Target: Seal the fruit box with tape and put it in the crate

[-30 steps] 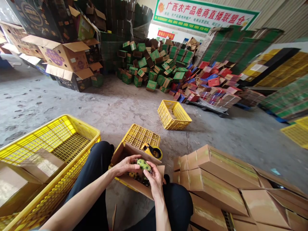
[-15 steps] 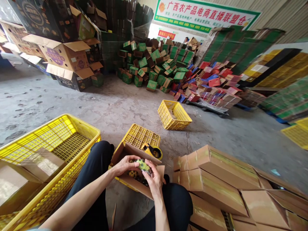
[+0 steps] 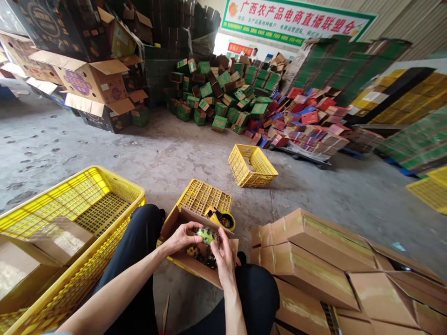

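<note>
Over an open cardboard box (image 3: 206,275), my left hand (image 3: 182,238) pinches the left end of a rounded green packet with dark spots (image 3: 206,235), which looks shiny like clear wrap. Its contents I cannot make out. My right hand (image 3: 225,258) curls its fingers and thumb round the packet's right end. Inside the box, below my hands, lie more yellow and dark spotted pieces (image 3: 193,251), partly hidden. The box rests tilted on an upturned yellow crate (image 3: 206,196). A yellow tape dispenser (image 3: 221,218) lies on that crate, just beyond the box.
To the left stands a big yellow crate (image 3: 138,197) with cardboard boxes (image 3: 63,237) in it. Closed cartons (image 3: 324,242) are stacked at my right. Another yellow crate (image 3: 252,166) sits on the floor ahead. Farther off are heaps of green boxes (image 3: 220,122) and red boxes (image 3: 310,117).
The spotted packet has turned a little between my hands and shifted slightly left. My right hand's fingers have moved a little and now point more upward.
</note>
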Action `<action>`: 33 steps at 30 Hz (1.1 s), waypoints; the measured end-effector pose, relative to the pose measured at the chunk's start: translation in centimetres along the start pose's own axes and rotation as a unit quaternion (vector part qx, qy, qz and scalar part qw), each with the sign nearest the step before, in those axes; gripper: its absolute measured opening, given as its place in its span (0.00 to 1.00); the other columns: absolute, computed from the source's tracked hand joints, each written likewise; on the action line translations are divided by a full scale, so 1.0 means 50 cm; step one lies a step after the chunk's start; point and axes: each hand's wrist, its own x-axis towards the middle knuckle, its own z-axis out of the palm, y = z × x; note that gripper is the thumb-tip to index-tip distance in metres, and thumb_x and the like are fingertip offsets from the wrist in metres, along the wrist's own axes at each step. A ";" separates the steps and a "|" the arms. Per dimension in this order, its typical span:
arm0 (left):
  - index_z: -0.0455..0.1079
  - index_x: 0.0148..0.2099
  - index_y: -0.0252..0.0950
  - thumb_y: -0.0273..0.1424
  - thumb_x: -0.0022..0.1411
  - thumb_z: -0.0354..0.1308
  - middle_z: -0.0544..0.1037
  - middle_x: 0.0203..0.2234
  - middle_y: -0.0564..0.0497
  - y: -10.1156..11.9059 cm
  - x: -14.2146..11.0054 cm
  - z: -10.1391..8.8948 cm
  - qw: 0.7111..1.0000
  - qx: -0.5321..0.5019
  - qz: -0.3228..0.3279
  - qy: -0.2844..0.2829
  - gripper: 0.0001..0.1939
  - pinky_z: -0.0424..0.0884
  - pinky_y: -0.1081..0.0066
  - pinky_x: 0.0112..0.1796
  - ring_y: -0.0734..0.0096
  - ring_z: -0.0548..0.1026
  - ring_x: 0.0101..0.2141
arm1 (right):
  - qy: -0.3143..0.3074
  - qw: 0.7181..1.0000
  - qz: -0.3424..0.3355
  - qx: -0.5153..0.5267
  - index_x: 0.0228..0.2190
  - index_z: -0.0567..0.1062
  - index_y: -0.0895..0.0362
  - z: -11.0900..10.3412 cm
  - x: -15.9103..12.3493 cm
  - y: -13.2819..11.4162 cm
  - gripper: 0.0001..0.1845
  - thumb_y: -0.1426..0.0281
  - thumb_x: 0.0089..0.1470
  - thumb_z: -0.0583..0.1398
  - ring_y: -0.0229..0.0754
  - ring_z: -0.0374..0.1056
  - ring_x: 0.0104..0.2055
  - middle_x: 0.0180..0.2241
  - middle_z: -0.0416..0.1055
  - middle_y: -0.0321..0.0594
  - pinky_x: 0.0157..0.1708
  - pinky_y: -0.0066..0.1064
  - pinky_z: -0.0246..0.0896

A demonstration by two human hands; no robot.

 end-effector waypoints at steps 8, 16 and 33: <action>0.75 0.56 0.34 0.39 0.49 0.81 0.82 0.46 0.43 0.014 -0.005 0.008 1.000 0.020 0.022 -0.006 0.35 0.75 0.63 0.48 0.57 0.81 0.44 | 0.046 0.990 0.081 0.106 0.61 0.75 0.49 0.034 -0.017 -0.036 0.42 0.46 0.48 0.72 0.61 0.76 0.57 0.62 0.73 0.48 0.49 0.49 0.79; 0.67 0.68 0.35 0.40 0.52 0.79 0.81 0.51 0.40 0.018 -0.007 0.011 1.000 0.015 0.013 -0.024 0.45 0.75 0.59 0.50 0.53 0.81 0.48 | 0.045 0.993 0.053 0.092 0.58 0.77 0.52 0.021 -0.009 -0.033 0.41 0.49 0.46 0.74 0.61 0.76 0.57 0.57 0.78 0.48 0.55 0.51 0.74; 0.67 0.70 0.38 0.43 0.53 0.79 0.80 0.52 0.41 0.015 -0.002 0.012 0.999 -0.045 0.004 -0.006 0.47 0.74 0.65 0.46 0.57 0.79 0.47 | 0.017 0.997 0.019 0.077 0.54 0.78 0.50 0.013 -0.015 -0.053 0.35 0.52 0.47 0.74 0.59 0.73 0.61 0.59 0.77 0.46 0.62 0.49 0.69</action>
